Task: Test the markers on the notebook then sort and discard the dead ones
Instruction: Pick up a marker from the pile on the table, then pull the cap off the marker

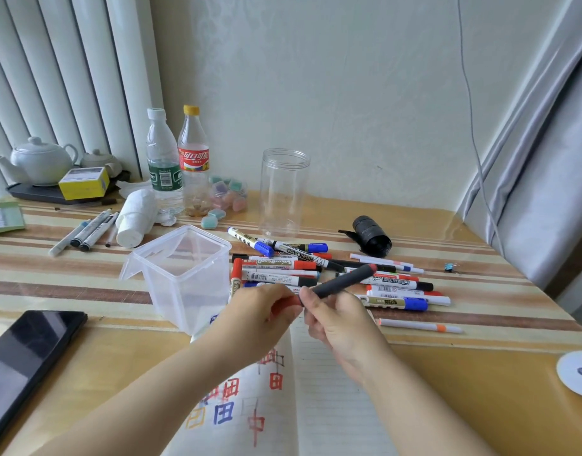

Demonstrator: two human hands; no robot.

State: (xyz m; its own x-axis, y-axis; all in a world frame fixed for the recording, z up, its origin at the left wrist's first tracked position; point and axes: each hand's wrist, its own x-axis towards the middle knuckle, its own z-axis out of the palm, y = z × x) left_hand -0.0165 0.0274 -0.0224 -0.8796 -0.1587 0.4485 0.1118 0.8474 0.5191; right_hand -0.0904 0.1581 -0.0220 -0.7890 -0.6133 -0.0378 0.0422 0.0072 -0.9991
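Both hands' grip clamped: right hand [340, 319] round dark-grey marker [344, 280], left hand [261, 315] on its red cap [284, 306].

Soft even daylight, wide-angle edge distortion

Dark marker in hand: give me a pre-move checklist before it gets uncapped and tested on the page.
1. Marker held: ok. The right hand grips the dark marker by its barrel.
2. Cap gripped: ok. The left hand holds the red cap.
3. Cap off: cannot tell; the fingers hide the joint.
4. Writing space: ok. The notebook lies open below the hands, its right page blank.
5. Sorting containers ready: ok. The square plastic tub and clear jar stand open and look empty.
6. Ink works: cannot tell, not yet tested.
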